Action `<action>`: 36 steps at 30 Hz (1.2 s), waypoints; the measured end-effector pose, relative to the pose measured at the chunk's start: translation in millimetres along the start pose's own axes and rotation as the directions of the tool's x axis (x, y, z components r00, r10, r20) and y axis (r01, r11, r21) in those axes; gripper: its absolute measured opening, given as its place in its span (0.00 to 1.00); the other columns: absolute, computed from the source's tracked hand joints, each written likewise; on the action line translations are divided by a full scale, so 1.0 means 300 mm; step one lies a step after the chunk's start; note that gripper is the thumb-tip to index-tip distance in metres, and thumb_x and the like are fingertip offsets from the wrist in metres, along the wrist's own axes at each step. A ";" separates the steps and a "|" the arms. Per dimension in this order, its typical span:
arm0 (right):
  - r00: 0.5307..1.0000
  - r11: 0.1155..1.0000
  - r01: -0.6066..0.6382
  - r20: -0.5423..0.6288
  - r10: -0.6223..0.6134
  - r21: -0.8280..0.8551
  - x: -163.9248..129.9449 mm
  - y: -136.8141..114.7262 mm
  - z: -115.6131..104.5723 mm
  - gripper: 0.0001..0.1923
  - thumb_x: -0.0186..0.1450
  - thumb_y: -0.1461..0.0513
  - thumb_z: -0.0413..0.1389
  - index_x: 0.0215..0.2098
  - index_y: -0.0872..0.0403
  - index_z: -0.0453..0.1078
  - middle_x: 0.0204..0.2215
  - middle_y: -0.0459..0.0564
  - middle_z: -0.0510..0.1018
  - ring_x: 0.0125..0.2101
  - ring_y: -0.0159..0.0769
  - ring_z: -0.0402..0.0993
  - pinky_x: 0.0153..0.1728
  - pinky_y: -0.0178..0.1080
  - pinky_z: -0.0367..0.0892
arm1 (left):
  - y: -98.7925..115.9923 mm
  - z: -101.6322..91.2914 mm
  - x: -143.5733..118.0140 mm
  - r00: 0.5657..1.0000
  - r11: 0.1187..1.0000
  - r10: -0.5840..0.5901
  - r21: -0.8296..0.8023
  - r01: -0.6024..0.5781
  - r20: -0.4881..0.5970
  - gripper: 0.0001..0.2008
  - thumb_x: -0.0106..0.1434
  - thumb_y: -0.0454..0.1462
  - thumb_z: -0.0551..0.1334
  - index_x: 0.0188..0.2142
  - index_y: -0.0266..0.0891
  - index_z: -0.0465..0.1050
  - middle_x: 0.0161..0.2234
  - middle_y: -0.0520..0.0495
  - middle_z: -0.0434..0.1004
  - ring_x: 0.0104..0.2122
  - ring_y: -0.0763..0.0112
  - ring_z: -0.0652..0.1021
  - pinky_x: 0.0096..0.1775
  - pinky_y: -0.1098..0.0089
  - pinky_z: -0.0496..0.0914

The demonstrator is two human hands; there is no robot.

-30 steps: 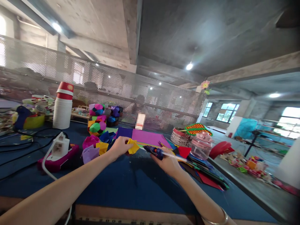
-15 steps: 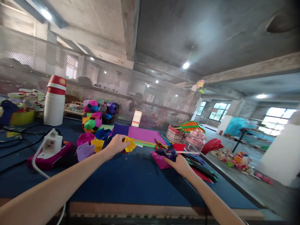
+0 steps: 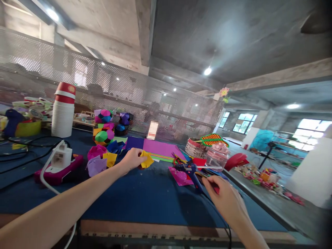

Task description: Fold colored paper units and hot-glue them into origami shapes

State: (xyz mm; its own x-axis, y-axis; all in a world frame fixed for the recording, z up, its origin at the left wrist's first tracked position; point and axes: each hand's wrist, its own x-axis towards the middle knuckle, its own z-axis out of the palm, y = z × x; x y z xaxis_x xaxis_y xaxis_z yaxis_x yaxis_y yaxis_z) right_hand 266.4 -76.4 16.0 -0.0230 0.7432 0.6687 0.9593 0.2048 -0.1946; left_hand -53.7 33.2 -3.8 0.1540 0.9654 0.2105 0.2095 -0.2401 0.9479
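While the left hand (image 3: 132,159) pinches a folded yellow paper piece (image 3: 146,159) above the dark blue table cover (image 3: 135,200), the right hand (image 3: 226,200) hovers loosely curled, holding nothing, near the blue glue gun (image 3: 190,171).

Detail: the yellow piece sits between thumb and fingers, just in front of a purple paper sheet (image 3: 160,148). The glue gun lies on the cover with its nozzle over a crumpled magenta paper scrap (image 3: 179,176); its black cord runs under the right hand. Left of the left hand lie folded purple, pink and yellow paper shapes (image 3: 100,159), beside a white power strip (image 3: 61,156) on a magenta box (image 3: 46,174). A clear pink-lidded jar (image 3: 217,155) stands beyond the gun.
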 end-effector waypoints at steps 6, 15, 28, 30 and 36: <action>0.937 0.880 0.053 0.281 -0.207 0.472 0.113 -0.249 0.057 0.13 0.65 0.54 0.48 0.31 0.53 0.70 0.27 0.47 0.76 0.28 0.34 0.71 0.30 0.34 0.64 | 0.008 0.005 -0.008 0.996 0.998 0.050 0.028 -0.052 0.075 0.10 0.53 0.38 0.62 0.32 0.31 0.74 0.25 0.45 0.78 0.22 0.70 0.77 0.24 0.74 0.68; 0.775 0.463 -0.425 0.577 -0.258 0.778 0.286 -0.342 0.370 0.21 0.56 0.47 0.58 0.30 0.57 0.70 0.25 0.45 0.73 0.24 0.27 0.67 0.27 0.31 0.61 | 0.048 0.004 -0.028 0.988 0.992 0.083 0.083 -0.094 0.129 0.10 0.50 0.36 0.62 0.30 0.31 0.76 0.24 0.51 0.77 0.24 0.73 0.74 0.27 0.76 0.65; 0.770 0.368 -0.444 0.558 -0.308 0.817 0.238 -0.345 0.366 0.22 0.49 0.48 0.65 0.30 0.58 0.72 0.24 0.45 0.73 0.25 0.27 0.66 0.30 0.32 0.63 | 0.010 0.007 -0.014 0.963 0.968 0.153 0.164 -0.191 0.223 0.09 0.47 0.35 0.60 0.26 0.32 0.76 0.22 0.51 0.72 0.23 0.74 0.70 0.26 0.75 0.63; 0.796 0.432 -0.362 0.515 -0.318 0.826 0.238 -0.342 0.372 0.22 0.51 0.48 0.63 0.30 0.58 0.72 0.23 0.45 0.73 0.24 0.28 0.66 0.29 0.33 0.62 | 0.009 0.010 -0.016 0.963 0.964 0.158 0.176 -0.198 0.218 0.08 0.46 0.34 0.59 0.25 0.33 0.75 0.21 0.52 0.71 0.22 0.75 0.69 0.25 0.76 0.61; 0.837 0.614 -0.105 0.403 -0.370 0.782 0.235 -0.342 0.369 0.13 0.57 0.55 0.59 0.31 0.58 0.74 0.24 0.45 0.74 0.25 0.30 0.66 0.28 0.32 0.60 | 0.006 0.019 -0.023 0.974 0.964 0.114 0.217 -0.156 0.193 0.07 0.45 0.33 0.58 0.23 0.33 0.73 0.18 0.53 0.67 0.20 0.76 0.66 0.23 0.75 0.59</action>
State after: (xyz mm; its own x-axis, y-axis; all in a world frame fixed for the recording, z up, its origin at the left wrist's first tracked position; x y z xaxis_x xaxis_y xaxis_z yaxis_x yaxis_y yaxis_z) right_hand 135.1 25.5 3.5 -0.4873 0.8030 0.3430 0.3716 0.5462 -0.7507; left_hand -48.8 25.4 -4.9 0.3605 0.8936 0.2673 0.3876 -0.4042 0.8285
